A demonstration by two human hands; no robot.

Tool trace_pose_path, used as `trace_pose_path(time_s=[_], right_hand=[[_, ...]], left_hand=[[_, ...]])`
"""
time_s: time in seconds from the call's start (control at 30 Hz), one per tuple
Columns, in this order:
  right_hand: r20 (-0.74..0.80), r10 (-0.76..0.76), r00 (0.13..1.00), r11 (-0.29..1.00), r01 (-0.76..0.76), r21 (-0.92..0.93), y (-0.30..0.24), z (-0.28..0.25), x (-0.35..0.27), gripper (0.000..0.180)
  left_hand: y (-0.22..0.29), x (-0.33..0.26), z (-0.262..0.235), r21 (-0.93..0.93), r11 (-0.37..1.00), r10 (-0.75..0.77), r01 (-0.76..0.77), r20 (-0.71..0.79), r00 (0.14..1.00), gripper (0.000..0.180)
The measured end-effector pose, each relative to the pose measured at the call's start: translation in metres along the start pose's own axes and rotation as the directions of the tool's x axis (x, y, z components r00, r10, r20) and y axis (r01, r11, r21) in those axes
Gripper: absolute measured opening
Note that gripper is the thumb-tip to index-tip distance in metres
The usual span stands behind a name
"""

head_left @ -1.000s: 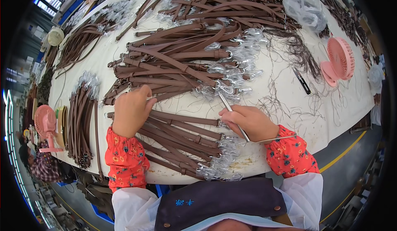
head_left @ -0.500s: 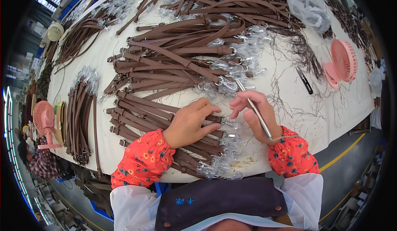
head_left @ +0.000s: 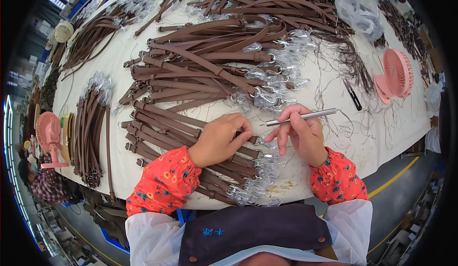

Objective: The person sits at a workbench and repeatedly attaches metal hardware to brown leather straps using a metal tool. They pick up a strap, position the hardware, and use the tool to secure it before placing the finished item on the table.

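Observation:
My right hand grips a slim silver pen-shaped tool between thumb and fingers. The tool lies nearly level, its thin point toward my left hand and a thin wire or cord trailing from its other end. My left hand rests on a row of brown straps, thumb and forefinger pinched at the end of one strap. Beside that pinch are metal clasps in clear plastic wrapping. Its other fingers are curled, partly hidden from view.
Further piles of brown straps lie beyond my hands, with another bundle at left. Pink fans stand on both sides. A black-handled cutter and loose dark threads lie at right on the white tabletop.
The tool has swung from steeply upright to nearly level, its point now toward my left hand. My left thumb and forefinger have closed together at the strap end.

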State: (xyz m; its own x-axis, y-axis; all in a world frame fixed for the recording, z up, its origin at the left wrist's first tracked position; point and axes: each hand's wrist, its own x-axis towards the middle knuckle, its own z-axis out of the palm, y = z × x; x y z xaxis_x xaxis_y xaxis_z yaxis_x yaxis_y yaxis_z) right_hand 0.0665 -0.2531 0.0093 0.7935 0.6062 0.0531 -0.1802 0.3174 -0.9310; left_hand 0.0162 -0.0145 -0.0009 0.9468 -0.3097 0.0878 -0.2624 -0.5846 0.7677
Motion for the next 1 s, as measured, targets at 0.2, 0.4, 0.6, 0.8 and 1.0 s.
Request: trace_pose_path(time_s=[0.2,0.4,0.6,0.8,1.0], right_hand=[[-0.024,0.002,1.0,1.0,-0.002,0.018,0.0,-0.001,0.001,0.03],[0.064,0.043,0.997,0.996,-0.047,0.072,0.001,-0.004,-0.001,0.031],[0.14,0.171,0.975,0.984,-0.16,-0.084,0.002,0.001,-0.003,0.029],[0.146,0.233,0.961,0.935,-0.18,-0.306,0.005,0.004,-0.007,0.027],[0.122,0.275,0.954,0.92,-0.225,-0.321,0.004,0.008,-0.006,0.026]], left_hand=[[0.005,0.001,0.0,-0.01,0.998,0.059,-0.059,0.01,0.998,0.014],[0.002,0.0,0.003,-0.007,1.0,0.03,-0.03,0.042,0.999,0.01],[-0.002,0.0,0.002,-0.024,0.999,0.042,-0.041,0.029,0.999,0.008],[-0.008,-0.001,-0.006,-0.137,0.991,0.009,0.004,0.095,0.995,0.007],[-0.01,-0.001,-0.009,-0.2,0.98,0.012,0.015,0.133,0.991,0.009]])
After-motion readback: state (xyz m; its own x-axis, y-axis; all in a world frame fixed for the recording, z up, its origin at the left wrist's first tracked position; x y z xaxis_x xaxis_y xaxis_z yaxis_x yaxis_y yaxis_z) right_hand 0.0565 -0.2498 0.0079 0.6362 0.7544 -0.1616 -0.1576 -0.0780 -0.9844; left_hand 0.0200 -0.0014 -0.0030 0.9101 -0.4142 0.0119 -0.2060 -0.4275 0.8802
